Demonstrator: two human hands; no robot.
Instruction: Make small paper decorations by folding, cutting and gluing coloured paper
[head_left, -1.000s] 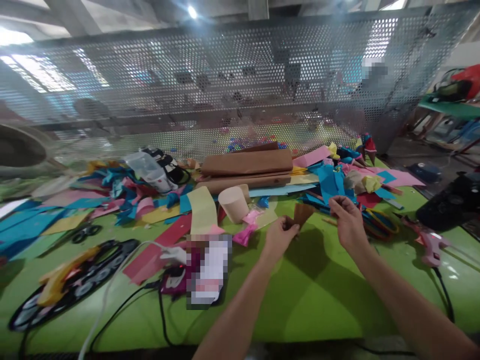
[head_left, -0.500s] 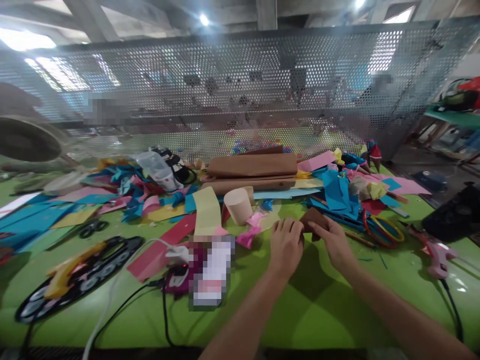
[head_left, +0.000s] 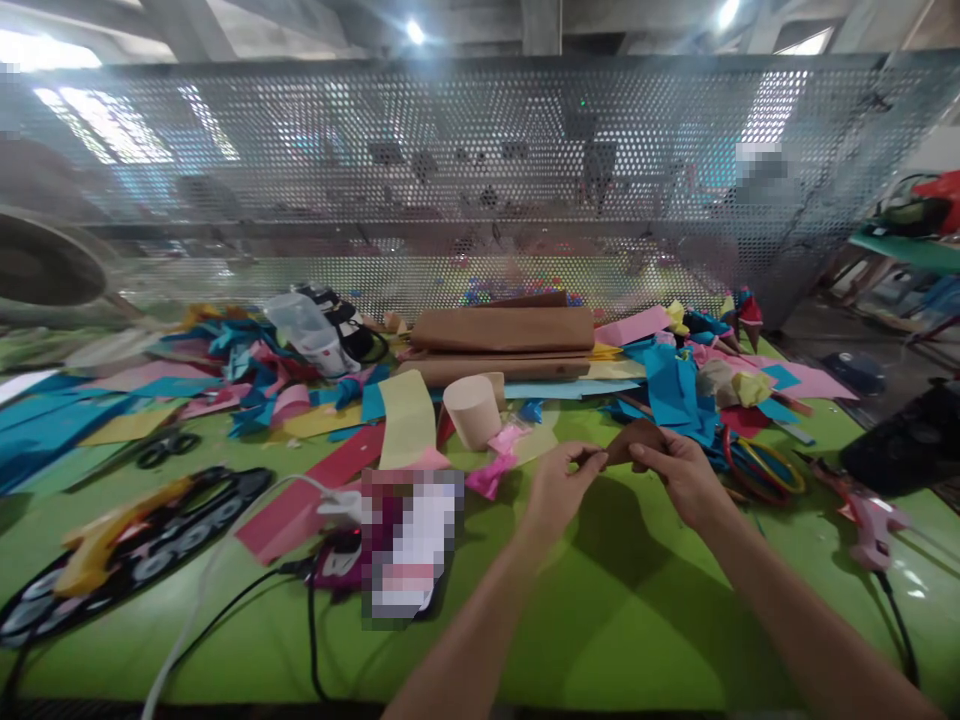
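The left hand and right hand each pinch the brown paper with fingertips pressed close, holding it between them above the desk, and it could rip or bend wrong if they pull too hard. Just left of the hands, the pink bow could get squashed if the left hand swings out. Farther off to the right, the glue gun might be hot and could get dragged if the right arm snags its cord.
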